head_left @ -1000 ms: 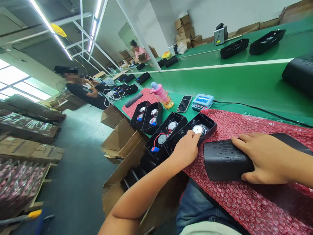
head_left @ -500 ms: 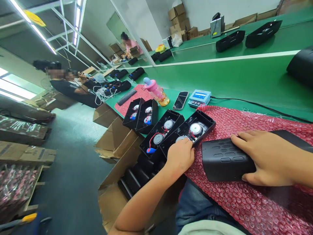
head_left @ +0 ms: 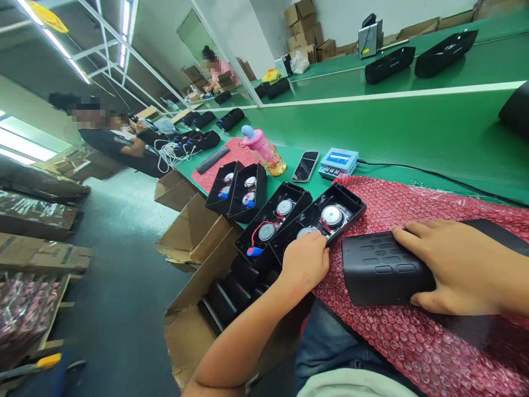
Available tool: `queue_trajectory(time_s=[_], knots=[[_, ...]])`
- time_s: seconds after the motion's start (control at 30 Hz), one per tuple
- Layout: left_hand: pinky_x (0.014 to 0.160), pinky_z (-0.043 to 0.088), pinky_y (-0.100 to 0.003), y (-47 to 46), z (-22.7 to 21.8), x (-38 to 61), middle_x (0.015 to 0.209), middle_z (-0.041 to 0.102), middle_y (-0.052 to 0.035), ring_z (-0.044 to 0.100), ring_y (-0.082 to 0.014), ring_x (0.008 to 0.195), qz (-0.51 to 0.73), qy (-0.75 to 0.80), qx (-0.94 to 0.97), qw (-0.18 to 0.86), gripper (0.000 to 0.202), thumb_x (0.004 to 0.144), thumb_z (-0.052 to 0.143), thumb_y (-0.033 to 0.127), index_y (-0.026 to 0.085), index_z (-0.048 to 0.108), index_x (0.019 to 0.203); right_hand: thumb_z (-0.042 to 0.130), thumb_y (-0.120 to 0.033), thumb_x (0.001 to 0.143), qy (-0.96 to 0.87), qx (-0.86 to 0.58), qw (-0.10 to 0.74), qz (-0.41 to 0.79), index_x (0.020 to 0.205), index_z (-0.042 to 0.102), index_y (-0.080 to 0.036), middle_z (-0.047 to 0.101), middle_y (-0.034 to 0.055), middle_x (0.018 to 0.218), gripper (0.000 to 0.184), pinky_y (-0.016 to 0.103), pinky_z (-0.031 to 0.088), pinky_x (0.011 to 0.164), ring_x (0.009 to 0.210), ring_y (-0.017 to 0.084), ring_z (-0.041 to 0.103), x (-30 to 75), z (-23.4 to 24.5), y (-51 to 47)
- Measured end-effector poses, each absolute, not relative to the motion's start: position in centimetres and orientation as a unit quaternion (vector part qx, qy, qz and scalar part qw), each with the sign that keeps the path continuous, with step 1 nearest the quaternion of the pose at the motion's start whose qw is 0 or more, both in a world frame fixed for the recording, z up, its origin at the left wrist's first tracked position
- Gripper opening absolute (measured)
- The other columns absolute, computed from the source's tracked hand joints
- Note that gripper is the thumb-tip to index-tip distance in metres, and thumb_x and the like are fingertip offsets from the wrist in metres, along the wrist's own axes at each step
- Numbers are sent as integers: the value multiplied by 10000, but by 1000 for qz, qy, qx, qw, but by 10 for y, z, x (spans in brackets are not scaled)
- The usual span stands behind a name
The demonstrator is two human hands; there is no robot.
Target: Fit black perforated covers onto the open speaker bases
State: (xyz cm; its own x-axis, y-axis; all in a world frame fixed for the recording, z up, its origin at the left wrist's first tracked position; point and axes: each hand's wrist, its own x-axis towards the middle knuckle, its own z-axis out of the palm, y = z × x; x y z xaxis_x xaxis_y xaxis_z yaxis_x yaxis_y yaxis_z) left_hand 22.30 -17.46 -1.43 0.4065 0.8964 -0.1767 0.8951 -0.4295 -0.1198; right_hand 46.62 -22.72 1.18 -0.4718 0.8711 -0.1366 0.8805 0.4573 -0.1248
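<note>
My right hand [head_left: 458,264] lies across a black speaker housing [head_left: 382,264] with oval buttons moulded into its face. Its thumb is on the near side and its fingers go over the top. Red bubble wrap [head_left: 372,336] lies under that housing. To the left, my left hand [head_left: 306,262] curls over the near edge of an open black speaker housing [head_left: 349,201]. Inside it are round silver speaker drivers [head_left: 332,215] and red wires; the left fingertips are partly hidden there. Touching it is another open housing [head_left: 285,207] with a blue battery [head_left: 254,252] on red wires.
Two more open housings [head_left: 254,190] stand farther left. Behind are a pink drink bottle [head_left: 268,154], a phone [head_left: 306,166] and a light-blue device [head_left: 339,162] with a cable. A cardboard box [head_left: 185,325] of black housings sits below the bench edge. Other people work at the far left.
Both hands stay on the same housings. The view has shifted very slightly; nothing has been taken up or let go.
</note>
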Motion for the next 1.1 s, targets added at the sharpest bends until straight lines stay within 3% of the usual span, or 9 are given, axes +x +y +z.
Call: queue_trajectory(time_s=[1.1], knots=[[673,442,-314,-174,-15,223,899,641,-17,597,-196,884,101,-533,-840,-16,131,844,476,217,198,597,799,637,-425,609,852,512,37,-105,1106,560,-94,584,173,948,603,509,469,735,818,361,563,464,15,-226]])
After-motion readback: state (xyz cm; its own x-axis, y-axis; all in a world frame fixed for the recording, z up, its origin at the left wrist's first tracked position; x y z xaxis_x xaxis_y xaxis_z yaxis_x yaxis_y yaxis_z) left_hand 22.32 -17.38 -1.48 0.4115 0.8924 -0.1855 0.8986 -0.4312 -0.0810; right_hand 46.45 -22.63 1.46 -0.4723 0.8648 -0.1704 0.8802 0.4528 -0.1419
